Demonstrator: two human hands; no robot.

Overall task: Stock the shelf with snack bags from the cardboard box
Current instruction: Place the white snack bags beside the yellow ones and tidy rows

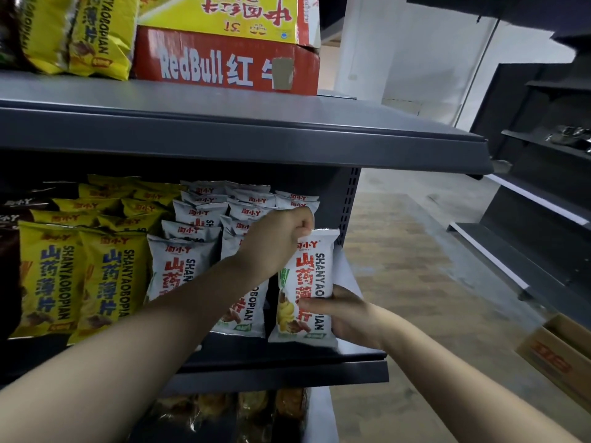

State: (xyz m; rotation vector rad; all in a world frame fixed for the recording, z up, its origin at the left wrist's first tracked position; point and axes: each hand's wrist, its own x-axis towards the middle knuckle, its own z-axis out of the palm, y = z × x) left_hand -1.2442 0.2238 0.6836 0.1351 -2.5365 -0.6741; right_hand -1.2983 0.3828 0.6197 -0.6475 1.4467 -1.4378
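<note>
The left hand (281,238) pinched the top edge of a white snack bag (308,276) standing upright at the right end of the shelf (287,369). The right hand (347,316) gripped its lower side. Yellow bags (51,276) stood further left, and a cardboard box (556,350) sat on the floor.

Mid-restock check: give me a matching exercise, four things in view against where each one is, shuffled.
1. white foil snack bag with red lettering
2. red RedBull cardboard carton
3. yellow foil snack bags
4. brown cardboard box

A. on upper grey metal shelf
B. on floor, far right
C. gripped by left hand and right hand
D. lower grey metal shelf, left part

Pairs: 1-C, 2-A, 3-D, 4-B.
</note>
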